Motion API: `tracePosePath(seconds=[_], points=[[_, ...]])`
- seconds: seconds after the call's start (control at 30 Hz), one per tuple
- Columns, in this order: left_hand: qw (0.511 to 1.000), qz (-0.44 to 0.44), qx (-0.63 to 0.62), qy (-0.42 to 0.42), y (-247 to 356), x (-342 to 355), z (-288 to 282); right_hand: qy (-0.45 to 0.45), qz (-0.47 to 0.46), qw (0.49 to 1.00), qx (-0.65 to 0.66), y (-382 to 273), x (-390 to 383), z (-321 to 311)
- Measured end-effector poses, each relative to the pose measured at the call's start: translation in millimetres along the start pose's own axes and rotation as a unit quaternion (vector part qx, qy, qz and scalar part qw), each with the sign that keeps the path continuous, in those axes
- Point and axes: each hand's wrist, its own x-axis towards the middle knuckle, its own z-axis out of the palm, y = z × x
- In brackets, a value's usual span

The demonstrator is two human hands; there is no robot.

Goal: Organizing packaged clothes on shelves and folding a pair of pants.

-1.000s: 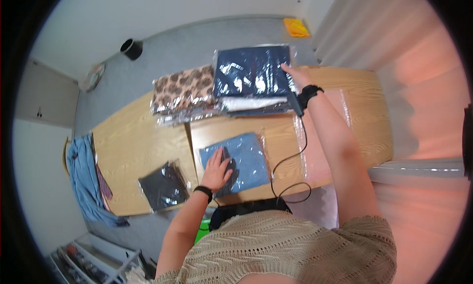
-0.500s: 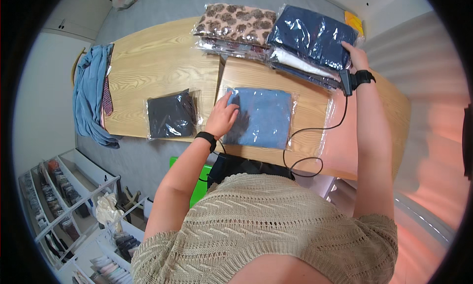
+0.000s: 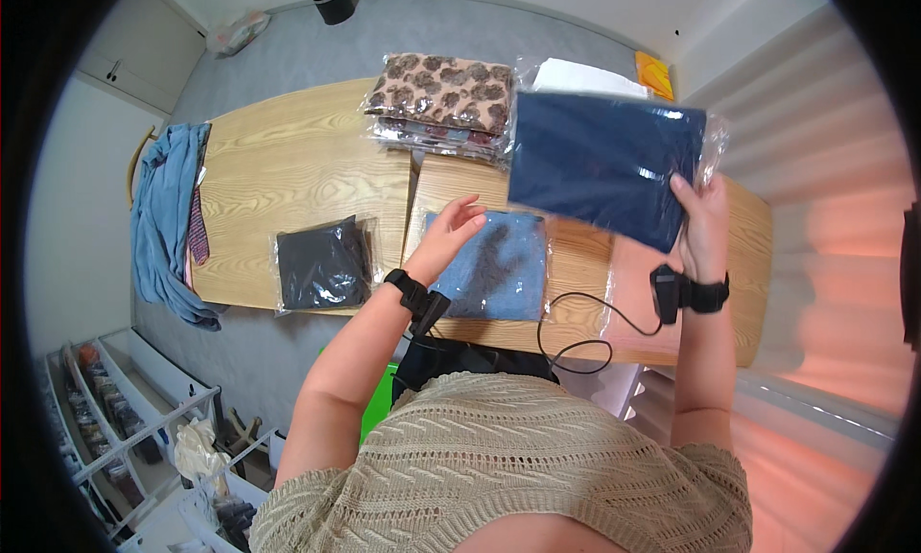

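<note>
A folded navy garment in a clear plastic bag (image 3: 600, 164) is lifted above the table, gripped at its lower right corner by my right hand (image 3: 705, 222). My left hand (image 3: 448, 236) is raised near the left edge of a folded light-blue garment in a clear bag (image 3: 494, 280); its fingers are apart and it holds nothing. The light-blue garment lies flat in front of me, with a hand's shadow on it. To the left lies a bagged black garment (image 3: 321, 265). Behind the navy garment a white bagged garment (image 3: 590, 78) shows partly; the rest of that pile is hidden.
A pile of bagged garments with a brown-spotted one on top (image 3: 441, 93) stands at the back of the wooden table (image 3: 288, 160). Loose blue clothing (image 3: 168, 217) hangs over the left end. A black cable (image 3: 576, 366) loops near the front edge. A yellow packet (image 3: 654, 73) sits at the far right.
My right hand has lifted the navy garment off the right-hand pile and brought it nearer, uncovering the white one. My left hand has risen off the light-blue garment.
</note>
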Motion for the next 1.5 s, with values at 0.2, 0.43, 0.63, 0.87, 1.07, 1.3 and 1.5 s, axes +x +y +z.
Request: tracePosePath(seconds=[0.2,0.43,0.63,0.87,1.07,1.3,1.5], points=[[0.941,-0.188,-0.266,-0.088,12.6,-14.1,0.5,-0.074,0.163,0.979,0.1,56.7,-63.4,9.0],[0.976,-0.2,-0.087,0.026,-55.0,-43.0,-49.9,-0.029,0.259,0.955,0.143,161.0,-99.0,31.2],[0.959,-0.261,0.07,0.083,-91.4,-29.7,-69.8,-0.01,0.346,0.938,-0.016,253.8,-102.3,28.2],[0.942,-0.313,-0.121,0.032,-106.2,-30.8,-89.4,-0.08,0.316,0.945,-0.013,237.3,-98.8,36.4],[0.966,-0.249,0.018,0.07,-120.6,-18.5,-85.5,-0.052,0.278,0.959,-0.006,249.0,-94.7,30.7],[0.922,0.002,0.356,0.15,-72.6,-15.8,-59.9,0.005,0.046,0.874,-0.483,200.3,-94.2,51.6],[0.737,0.258,0.61,-0.139,-60.0,12.8,-21.0,-0.281,-0.161,0.724,-0.61,217.1,-81.1,85.3]])
